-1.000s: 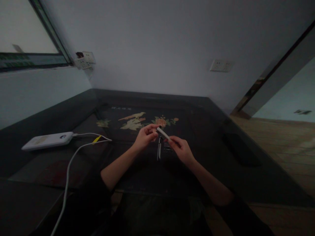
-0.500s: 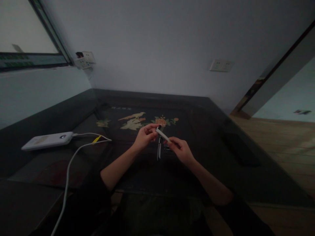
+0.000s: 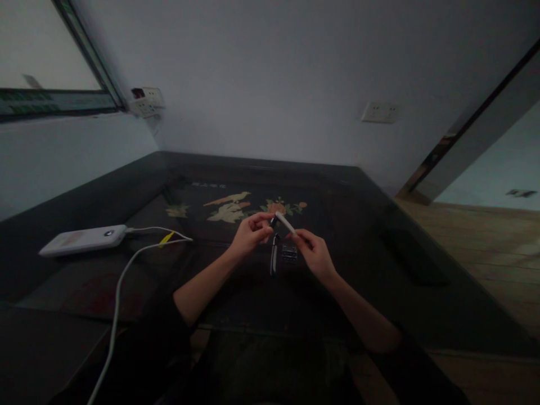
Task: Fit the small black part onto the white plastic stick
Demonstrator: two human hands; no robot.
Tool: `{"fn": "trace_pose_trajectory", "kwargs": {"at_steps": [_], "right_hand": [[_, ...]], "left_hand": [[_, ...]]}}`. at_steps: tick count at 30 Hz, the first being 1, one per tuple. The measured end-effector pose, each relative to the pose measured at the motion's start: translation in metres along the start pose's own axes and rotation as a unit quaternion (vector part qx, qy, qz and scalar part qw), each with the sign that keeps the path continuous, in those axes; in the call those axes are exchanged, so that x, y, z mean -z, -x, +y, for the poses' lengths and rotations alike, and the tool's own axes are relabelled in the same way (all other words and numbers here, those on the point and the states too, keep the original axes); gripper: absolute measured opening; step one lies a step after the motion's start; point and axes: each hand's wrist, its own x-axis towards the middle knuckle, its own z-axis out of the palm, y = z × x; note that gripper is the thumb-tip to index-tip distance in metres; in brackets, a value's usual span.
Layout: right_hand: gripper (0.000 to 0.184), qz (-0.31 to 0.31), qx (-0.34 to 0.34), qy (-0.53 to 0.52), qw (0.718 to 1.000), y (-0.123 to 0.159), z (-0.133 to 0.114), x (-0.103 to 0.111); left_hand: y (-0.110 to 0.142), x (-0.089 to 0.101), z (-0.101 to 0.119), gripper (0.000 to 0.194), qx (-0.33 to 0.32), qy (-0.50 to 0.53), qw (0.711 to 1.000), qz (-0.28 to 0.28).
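My left hand [image 3: 252,233] is closed in a pinch on a small black piece [image 3: 274,220], which touches the upper end of a slim white stick [image 3: 287,223]. The lower end of that stick is gripped between the thumb and fingers of my right hand [image 3: 314,252]. Just below the two hands, a narrow black-and-white tool [image 3: 274,256] lies on the dark table [image 3: 337,304]. Beside it, under my right fingers, is a small clear, ridged item [image 3: 289,253]; its kind is too dim to make out.
A white power bank [image 3: 82,241] lies at the left with a white cable [image 3: 120,287] running toward me. A dark flat object [image 3: 415,261] rests at the right. Bird and flower pictures [image 3: 230,209] decorate the tabletop. The wall [image 3: 261,101] borders the far edge.
The white stick has shifted slightly up and right and turned, so its black end now points down toward my left fingers. My right hand has moved a little to the right.
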Motion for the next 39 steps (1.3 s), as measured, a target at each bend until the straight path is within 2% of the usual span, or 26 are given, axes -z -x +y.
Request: {"fn": "trace_pose_trajectory", "kwargs": {"at_steps": [7, 16, 20, 26, 35, 39], "right_hand": [[0.029, -0.063, 0.024, 0.009, 0.998, 0.0036, -0.0042, 0.0001], [0.029, 0.008, 0.0, 0.009, 1.0, -0.0001, 0.0027, 0.0011], [0.031, -0.005, -0.002, 0.013, 1.0, 0.0016, 0.0009, 0.0006], [0.029, -0.073, 0.023, 0.007, 0.997, 0.0058, -0.0055, -0.0005], [0.028, -0.001, -0.001, -0.004, 1.0, 0.0, 0.0022, -0.0001], [0.029, -0.02, 0.006, 0.002, 1.0, 0.0018, -0.0001, -0.0003]], "left_hand": [[-0.0007, -0.0028, 0.0051, 0.044, 0.006, 0.012, 1.0, 0.018], [0.0006, -0.002, 0.0008, 0.044, 0.001, 0.009, 1.0, -0.012], [0.0006, -0.0025, 0.0025, 0.044, -0.003, 0.014, 1.0, -0.012], [0.0005, -0.0042, 0.0066, 0.046, 0.007, 0.012, 1.0, 0.013], [0.0, -0.0009, 0.0005, 0.047, 0.006, 0.006, 1.0, -0.009], [0.0, -0.001, 0.002, 0.046, 0.004, 0.005, 1.0, -0.016]]}}
